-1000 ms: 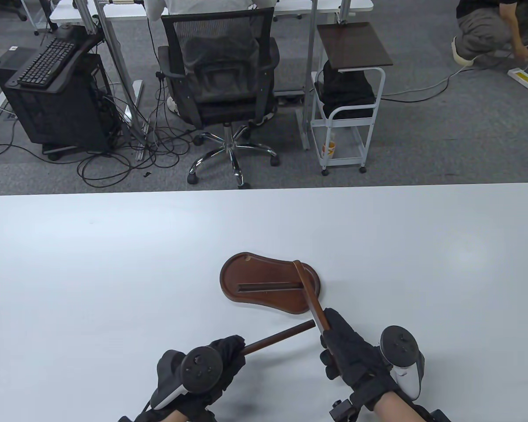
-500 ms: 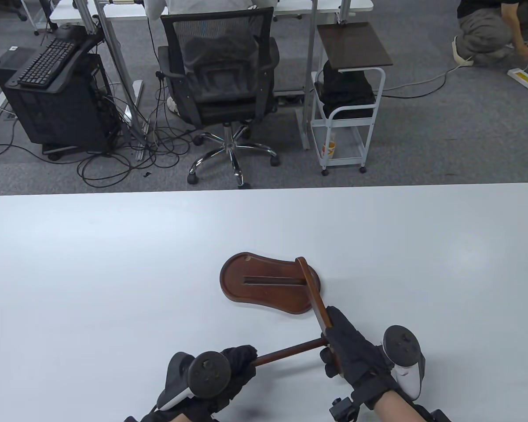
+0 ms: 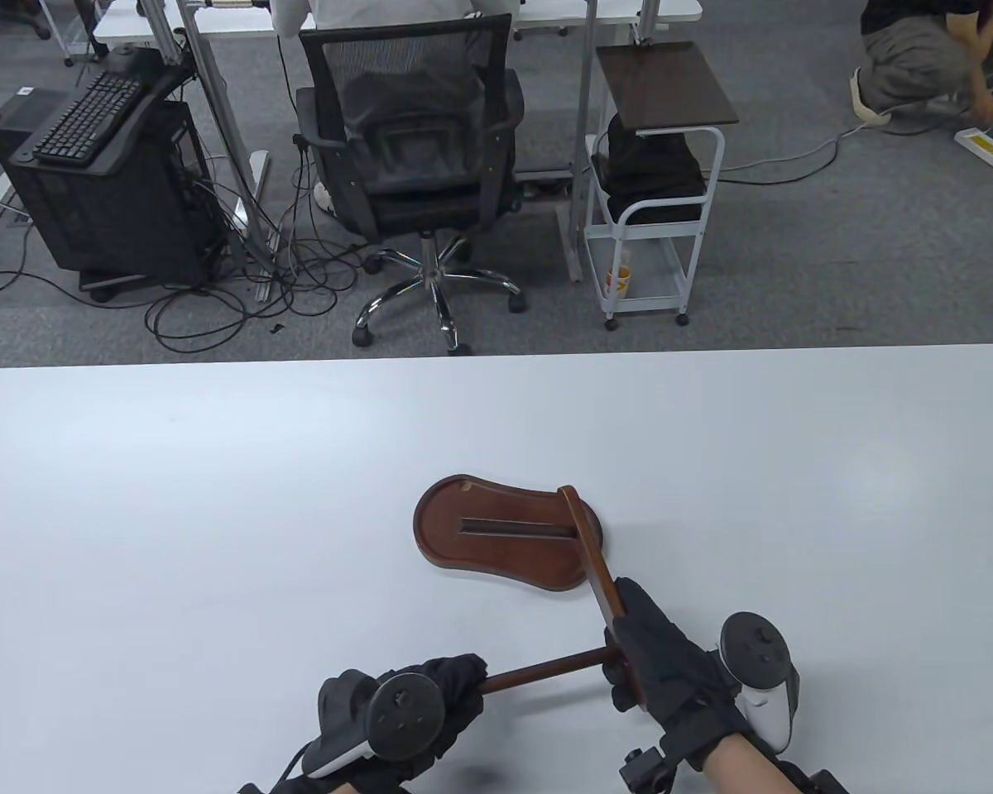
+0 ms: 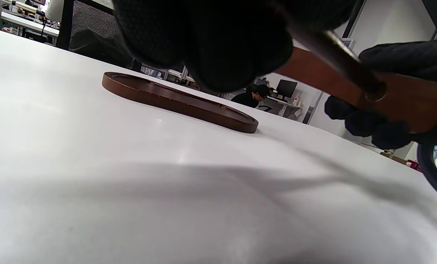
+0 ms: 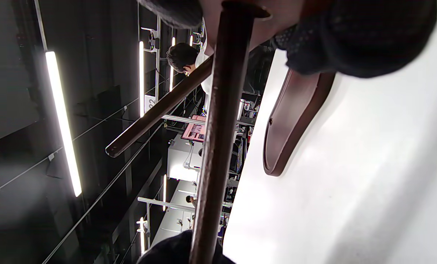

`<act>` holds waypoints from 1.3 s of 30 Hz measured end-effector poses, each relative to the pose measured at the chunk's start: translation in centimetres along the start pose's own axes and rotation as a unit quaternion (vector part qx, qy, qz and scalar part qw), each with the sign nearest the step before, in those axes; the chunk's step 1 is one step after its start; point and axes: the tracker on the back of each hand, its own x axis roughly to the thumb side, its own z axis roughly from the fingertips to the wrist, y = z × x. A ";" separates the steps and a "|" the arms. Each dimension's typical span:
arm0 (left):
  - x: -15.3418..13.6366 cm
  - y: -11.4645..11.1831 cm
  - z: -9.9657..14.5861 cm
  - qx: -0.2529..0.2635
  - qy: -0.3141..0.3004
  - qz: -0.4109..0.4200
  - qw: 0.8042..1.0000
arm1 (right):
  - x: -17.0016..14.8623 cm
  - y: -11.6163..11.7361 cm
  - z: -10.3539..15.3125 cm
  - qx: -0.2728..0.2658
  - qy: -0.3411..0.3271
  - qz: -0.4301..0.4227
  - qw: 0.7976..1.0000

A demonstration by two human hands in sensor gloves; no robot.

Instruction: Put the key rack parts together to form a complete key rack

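Observation:
A dark wooden base [image 3: 505, 538] with a long slot lies flat on the white table; it also shows in the left wrist view [image 4: 178, 101] and the right wrist view [image 5: 295, 121]. My right hand [image 3: 658, 657] grips a flat wooden slat [image 3: 592, 562] that slants up over the base's right end. My left hand [image 3: 430, 699] grips a round wooden rod [image 3: 546, 668] by its left end. The rod's far tip sits in a hole in the slat [image 4: 375, 93], seen in the left wrist view. The rod runs up the right wrist view [image 5: 222, 128].
The white table [image 3: 215, 496] stretches to both sides and beyond the base. Behind its far edge stand an office chair [image 3: 414, 165], a white cart [image 3: 654, 207] and a computer tower [image 3: 99, 190]. A person crouches at the far right [image 3: 927, 50].
My left hand has moved right and down with the rod, bringing its tip from just short of the slat into the slat near my right hand. The slat has shifted slightly right.

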 end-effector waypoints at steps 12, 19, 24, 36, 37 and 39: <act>0.0 0.4 0.2 0.009 -0.007 0.045 0.999 | 0.0 0.0 0.0 0.002 -0.007 0.012 1.000; -0.1 0.7 0.3 0.018 -0.014 0.069 0.997 | 0.1 0.2 0.0 0.008 -0.009 0.014 1.000; -0.2 0.7 0.3 0.013 -0.024 0.091 0.995 | 0.2 0.4 0.1 0.009 -0.006 0.029 1.000; 0.5 1.0 0.5 0.029 -0.064 0.084 0.994 | 0.2 1.4 0.3 0.011 -0.011 0.106 0.994; 0.5 1.1 0.5 0.032 -0.062 0.081 0.994 | 0.3 1.5 0.3 0.012 -0.011 0.110 0.994; 0.5 1.1 0.5 0.032 -0.057 0.074 0.995 | 0.3 1.5 0.3 0.012 -0.011 0.110 0.994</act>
